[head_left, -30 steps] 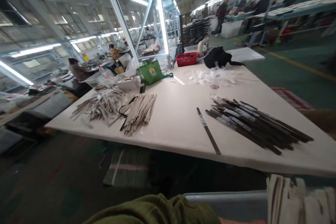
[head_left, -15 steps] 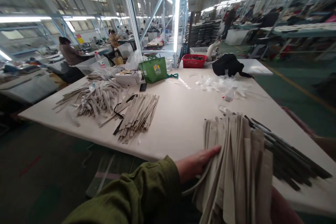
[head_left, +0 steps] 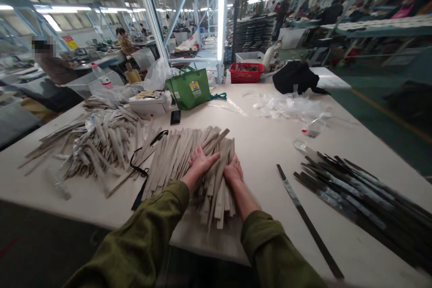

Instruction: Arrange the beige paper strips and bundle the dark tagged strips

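Both hands, left hand and right hand, press flat and open on the heap of beige flat strips near the white bench's front edge. The step looks like squaring the heap; next calls for an even gathering push.

A large pale work table fills the view. Near its front edge lies a heap of flat beige strips, with the left hand and right hand resting flat on top of it, side by side. Left of that heap lies a looser pile of pale wrapped strips. Right of the hands lies a single dark strip, and beyond it a stack of dark strips. Behind the beige heap stands a green carrier bag; farther back sit a red plastic basket and, to its right, a black cloth bundle.
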Motion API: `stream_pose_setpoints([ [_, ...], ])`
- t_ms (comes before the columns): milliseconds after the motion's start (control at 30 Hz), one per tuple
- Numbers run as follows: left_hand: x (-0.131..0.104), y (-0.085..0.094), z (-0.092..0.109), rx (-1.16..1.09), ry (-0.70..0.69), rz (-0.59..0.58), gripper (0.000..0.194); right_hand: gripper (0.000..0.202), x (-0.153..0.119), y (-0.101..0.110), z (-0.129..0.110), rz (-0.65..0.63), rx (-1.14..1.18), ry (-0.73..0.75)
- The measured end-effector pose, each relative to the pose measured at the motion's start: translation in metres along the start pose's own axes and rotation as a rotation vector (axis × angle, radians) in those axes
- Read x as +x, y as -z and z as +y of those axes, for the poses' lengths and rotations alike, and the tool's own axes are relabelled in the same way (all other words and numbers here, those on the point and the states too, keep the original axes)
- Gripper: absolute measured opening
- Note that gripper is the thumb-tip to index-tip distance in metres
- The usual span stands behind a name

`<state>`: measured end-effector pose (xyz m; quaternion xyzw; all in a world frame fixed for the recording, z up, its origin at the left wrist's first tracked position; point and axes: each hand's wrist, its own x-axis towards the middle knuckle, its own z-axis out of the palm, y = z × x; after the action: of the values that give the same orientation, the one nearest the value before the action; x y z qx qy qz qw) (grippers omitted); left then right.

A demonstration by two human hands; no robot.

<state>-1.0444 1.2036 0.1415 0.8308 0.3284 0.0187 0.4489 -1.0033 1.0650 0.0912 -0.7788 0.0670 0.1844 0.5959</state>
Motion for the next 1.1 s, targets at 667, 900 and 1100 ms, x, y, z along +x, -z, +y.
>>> stream_pose_setpoints([
  [667,0.022,0.001,-0.010,0.185,-0.190,0.337,0.084,0.046,-0.069,0.137,0.100,0.437,-0.282,0.361],
  [900,-0.146,-0.149,-0.024,0.107,-0.897,-0.255,0.070,0.031,-0.124,0.226,0.197,0.488,-0.781,0.120],
  [1100,-0.234,-0.275,-0.024,0.598,-0.920,-0.495,0.062,0.033,-0.127,0.295,0.185,0.597,-0.762,0.085],
])
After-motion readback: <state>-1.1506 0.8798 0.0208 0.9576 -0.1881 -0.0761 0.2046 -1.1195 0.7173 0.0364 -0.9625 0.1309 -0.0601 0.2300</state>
